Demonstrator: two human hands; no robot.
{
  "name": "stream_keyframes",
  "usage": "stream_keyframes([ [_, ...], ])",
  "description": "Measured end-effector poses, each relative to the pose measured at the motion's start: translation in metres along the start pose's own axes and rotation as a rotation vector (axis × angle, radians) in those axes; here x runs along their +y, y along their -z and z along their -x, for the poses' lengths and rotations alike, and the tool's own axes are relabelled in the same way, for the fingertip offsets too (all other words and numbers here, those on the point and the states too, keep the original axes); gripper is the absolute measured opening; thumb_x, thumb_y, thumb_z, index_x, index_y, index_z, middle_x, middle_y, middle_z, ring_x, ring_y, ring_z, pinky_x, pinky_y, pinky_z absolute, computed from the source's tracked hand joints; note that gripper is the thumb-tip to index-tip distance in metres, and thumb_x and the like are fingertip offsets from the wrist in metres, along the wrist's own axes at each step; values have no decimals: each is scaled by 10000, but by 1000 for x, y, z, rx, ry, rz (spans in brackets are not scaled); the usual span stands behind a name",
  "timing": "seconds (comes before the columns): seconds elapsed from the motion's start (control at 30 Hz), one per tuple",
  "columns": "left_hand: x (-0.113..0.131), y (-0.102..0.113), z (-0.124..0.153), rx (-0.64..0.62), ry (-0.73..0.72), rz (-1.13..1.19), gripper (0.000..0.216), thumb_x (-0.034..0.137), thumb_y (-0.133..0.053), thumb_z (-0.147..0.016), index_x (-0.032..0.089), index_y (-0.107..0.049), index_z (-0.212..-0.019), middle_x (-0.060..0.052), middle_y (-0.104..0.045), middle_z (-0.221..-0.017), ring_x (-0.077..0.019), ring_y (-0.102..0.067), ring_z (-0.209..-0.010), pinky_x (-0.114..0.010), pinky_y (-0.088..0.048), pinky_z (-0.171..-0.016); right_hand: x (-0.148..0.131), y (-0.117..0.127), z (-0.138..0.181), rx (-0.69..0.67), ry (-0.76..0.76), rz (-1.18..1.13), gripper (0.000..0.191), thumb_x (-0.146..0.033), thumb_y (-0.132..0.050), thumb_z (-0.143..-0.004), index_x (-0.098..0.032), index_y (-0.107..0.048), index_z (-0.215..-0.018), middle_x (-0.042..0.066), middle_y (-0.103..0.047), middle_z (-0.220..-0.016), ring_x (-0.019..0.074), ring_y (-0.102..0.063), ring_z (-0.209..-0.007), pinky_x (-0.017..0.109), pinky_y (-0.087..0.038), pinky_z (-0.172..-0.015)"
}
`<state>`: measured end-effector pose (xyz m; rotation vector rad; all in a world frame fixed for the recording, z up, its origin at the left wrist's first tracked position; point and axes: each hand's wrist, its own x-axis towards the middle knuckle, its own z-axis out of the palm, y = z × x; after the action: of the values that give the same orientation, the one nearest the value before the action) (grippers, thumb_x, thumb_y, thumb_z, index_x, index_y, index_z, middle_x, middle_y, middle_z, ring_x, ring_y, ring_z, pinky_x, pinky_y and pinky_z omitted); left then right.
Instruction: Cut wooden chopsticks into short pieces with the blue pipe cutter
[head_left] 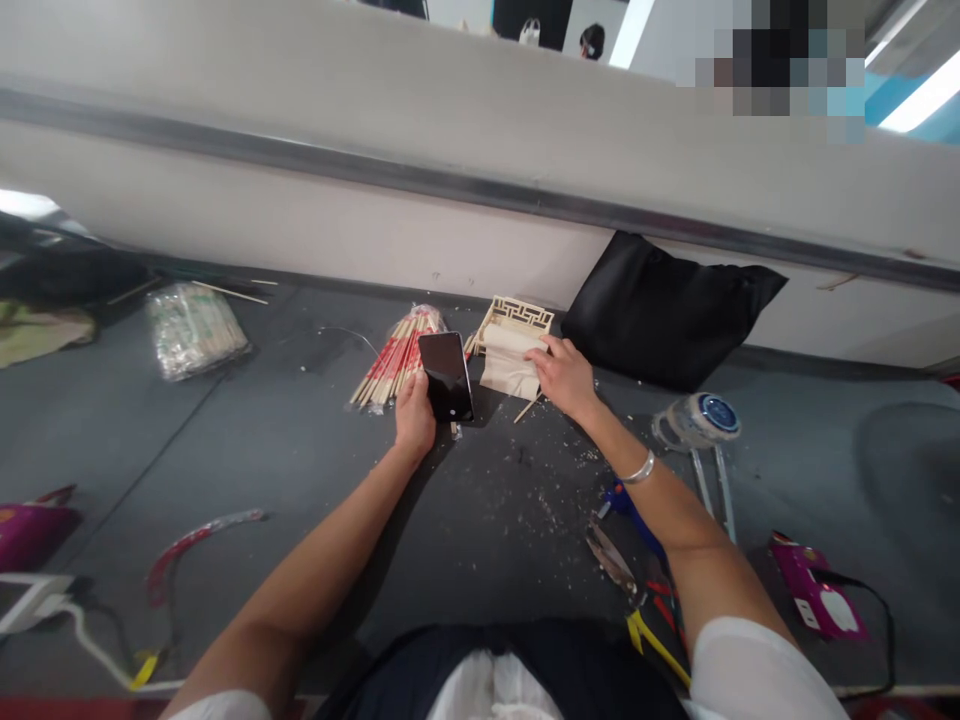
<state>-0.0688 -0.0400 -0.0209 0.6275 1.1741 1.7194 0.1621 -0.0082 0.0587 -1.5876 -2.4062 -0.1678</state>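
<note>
My left hand (415,415) is wrapped round the edge of a smartphone (448,375) with a dark screen, held tilted above the table. Beyond the phone stands a small wooden lattice-backed model (521,313), like a miniature couch or bed. Cream cloth (510,362) is draped over the model and hangs down its front with creases. My right hand (566,375) is at the model's right side, its bent fingers gripping the cloth. A thin stick (528,408) lies below that hand. Bundled wooden sticks in red-printed wrap (397,360) lie just left of the phone.
A black bag (667,310) leans against the partition. At right are a clear jar with a blue lid (697,420), pliers (611,560), a blue glue gun (630,510) and a purple box (817,590). A plastic-wrapped pack (195,330) lies left. Scraps litter the dark table (480,560).
</note>
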Motion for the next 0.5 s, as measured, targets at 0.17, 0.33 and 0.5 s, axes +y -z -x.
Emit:
stream_keyframes([
  [0.17,2,-1,0,9,-24,-34,356,554,-697,-829,215,-633,-743,-12,-639,-729,-169,-586,-730,-279,-499,-700,-3,-5,-5,51,-36,-37,341,-178,-480,-966,-309,-784,-1050,69,-680,-1338,303,-516,-1115,432,-442,-905],
  [0.33,6,0,1,-10,-29,-51,375,549,-713,-819,214,-607,-686,-6,-613,-698,-157,-533,-682,-271,-476,-648,-5,-7,-9,54,-79,-100,288,-179,-478,-962,-273,-747,-1003,73,-690,-1332,310,-504,-1195,455,-382,-974],
  [0.5,9,0,3,-22,-40,-65,385,554,-715,-813,217,-591,-673,13,-560,-670,-148,-479,-659,-265,-447,-645,1,-8,-16,73,-95,-166,239,-180,-519,-898,-240,-662,-1079,101,-743,-1122,304,-588,-1106,455,-365,-1008],
])
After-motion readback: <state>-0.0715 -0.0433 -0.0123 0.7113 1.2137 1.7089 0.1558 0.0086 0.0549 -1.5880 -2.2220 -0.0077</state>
